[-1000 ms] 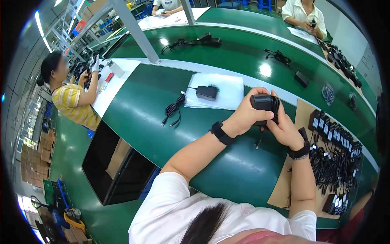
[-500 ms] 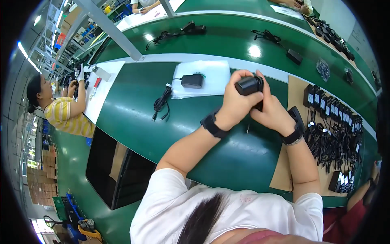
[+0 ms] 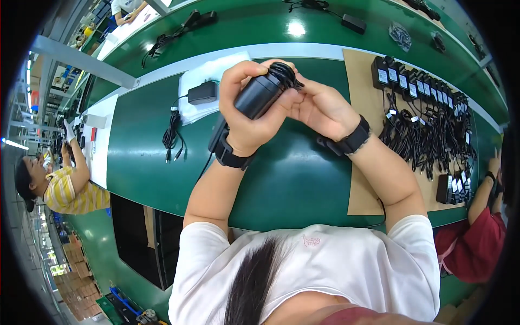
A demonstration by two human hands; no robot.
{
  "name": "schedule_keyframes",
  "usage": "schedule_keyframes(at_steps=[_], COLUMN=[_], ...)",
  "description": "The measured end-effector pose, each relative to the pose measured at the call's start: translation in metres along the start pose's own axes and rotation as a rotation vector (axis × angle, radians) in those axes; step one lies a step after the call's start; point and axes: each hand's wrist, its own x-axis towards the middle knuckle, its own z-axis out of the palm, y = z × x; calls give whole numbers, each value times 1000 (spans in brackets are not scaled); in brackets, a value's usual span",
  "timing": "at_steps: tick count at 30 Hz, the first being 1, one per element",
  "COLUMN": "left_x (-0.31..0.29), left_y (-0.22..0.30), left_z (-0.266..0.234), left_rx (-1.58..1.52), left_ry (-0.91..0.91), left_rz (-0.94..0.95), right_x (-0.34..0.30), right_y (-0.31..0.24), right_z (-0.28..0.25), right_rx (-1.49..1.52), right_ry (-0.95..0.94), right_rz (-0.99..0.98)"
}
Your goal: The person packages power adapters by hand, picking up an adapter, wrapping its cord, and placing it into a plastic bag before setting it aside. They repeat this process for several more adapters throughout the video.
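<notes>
My left hand [image 3: 246, 116] is wrapped around a black power adapter [image 3: 258, 95], tilted in front of me above the table. A coiled black cable [image 3: 284, 73] is bunched at the adapter's upper end. My right hand [image 3: 323, 110] grips at this coil from the right, its fingertips partly hidden behind the cable. Beyond my left hand, another black adapter [image 3: 202, 93] rests on a stack of translucent sheets [image 3: 194, 114]. Its bundled cable [image 3: 172, 135] lies on the table to the left of the sheets.
At right, a brown cardboard sheet [image 3: 364, 179] carries rows of black adapters [image 3: 413, 86] with tangled cables [image 3: 414, 135]. More adapters and cables lie on the far green bench [image 3: 260, 27]. A person in yellow stripes [image 3: 73, 187] works at left; one in dark red [image 3: 471, 246] sits at right.
My view has swung right, so the table and sheets sit further left. Both hands have come nearer and shifted left with the adapter, and its coiled cable now shows clearly.
</notes>
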Motion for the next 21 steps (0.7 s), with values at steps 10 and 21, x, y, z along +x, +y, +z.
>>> schedule_keyframes(at_steps=[10, 21], left_x=[-5, 4], left_y=[-5, -4], left_z=[10, 1], left_rx=[-631, -471], left_ry=[380, 331], left_rz=[-589, -501], right_x=[-5, 2], right_y=[-1, -2], right_z=[1, 0], right_rx=[-247, -276], right_ry=[158, 229], right_rz=[-529, -566])
